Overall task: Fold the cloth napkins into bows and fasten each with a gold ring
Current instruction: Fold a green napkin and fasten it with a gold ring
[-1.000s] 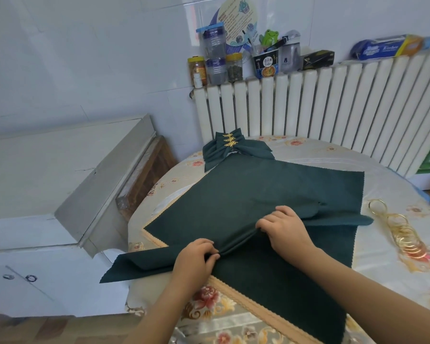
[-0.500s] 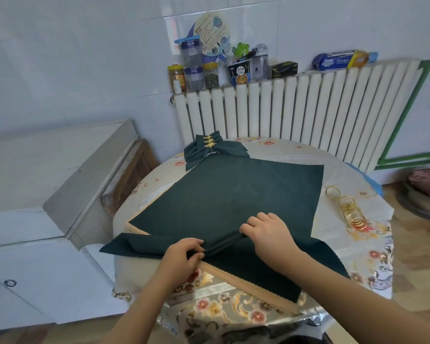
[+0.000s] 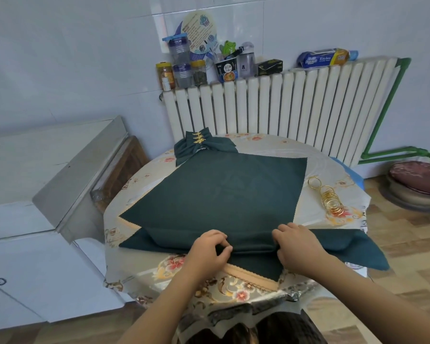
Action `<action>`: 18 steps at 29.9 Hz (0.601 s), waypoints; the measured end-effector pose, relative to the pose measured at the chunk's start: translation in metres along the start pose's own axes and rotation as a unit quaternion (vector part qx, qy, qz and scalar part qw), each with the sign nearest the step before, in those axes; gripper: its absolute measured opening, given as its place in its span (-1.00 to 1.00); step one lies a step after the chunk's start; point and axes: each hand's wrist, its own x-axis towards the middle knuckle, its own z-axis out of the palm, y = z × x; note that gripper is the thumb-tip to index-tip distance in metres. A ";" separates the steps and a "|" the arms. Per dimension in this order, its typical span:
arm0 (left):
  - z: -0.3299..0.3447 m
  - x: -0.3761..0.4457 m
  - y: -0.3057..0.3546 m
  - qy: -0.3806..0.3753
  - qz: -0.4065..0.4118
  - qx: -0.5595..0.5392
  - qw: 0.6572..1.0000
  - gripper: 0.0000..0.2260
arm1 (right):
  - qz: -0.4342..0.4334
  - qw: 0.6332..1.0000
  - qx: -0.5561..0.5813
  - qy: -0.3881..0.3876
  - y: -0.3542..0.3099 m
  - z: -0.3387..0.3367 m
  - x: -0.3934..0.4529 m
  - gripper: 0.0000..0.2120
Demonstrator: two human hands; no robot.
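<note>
A dark green cloth napkin lies spread on the round table, its near part gathered into a pleated band running left to right. My left hand pinches that band left of centre. My right hand grips it right of centre. The band's ends stick out past both hands, the right end over the table edge. Several finished green bows with gold rings are stacked at the far edge. A row of loose gold rings lies on the right of the table.
A white radiator stands behind the table, with jars, cups and boxes on top. A low white cabinet is at the left. A cushioned stool sits on the floor at the right.
The view has pulled back and swung right. My hands have moved apart along the gathered band, and the band now lies straight across the near edge of the napkin.
</note>
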 end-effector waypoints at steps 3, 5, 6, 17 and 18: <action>0.000 0.004 0.003 -0.008 -0.020 -0.009 1.000 -0.83 | -0.010 0.996 0.091 -0.010 -0.007 0.002 0.005 -0.82; 0.000 0.007 0.004 -0.012 -0.024 -0.010 1.000 -0.84 | -0.021 0.987 0.161 -0.007 -0.017 0.005 0.014 -0.78; -0.001 0.008 0.004 -0.015 -0.023 -0.011 1.000 -0.86 | -0.029 0.981 0.191 -0.004 -0.023 0.008 0.020 -0.76; -0.022 0.024 -0.024 -0.068 -0.084 0.038 0.993 -0.69 | 0.043 0.937 0.347 0.014 -0.052 0.030 0.055 -0.76; -0.027 0.028 -0.023 -0.085 -0.088 0.065 0.990 -0.65 | 0.043 0.937 0.346 0.011 -0.052 0.031 0.056 -0.75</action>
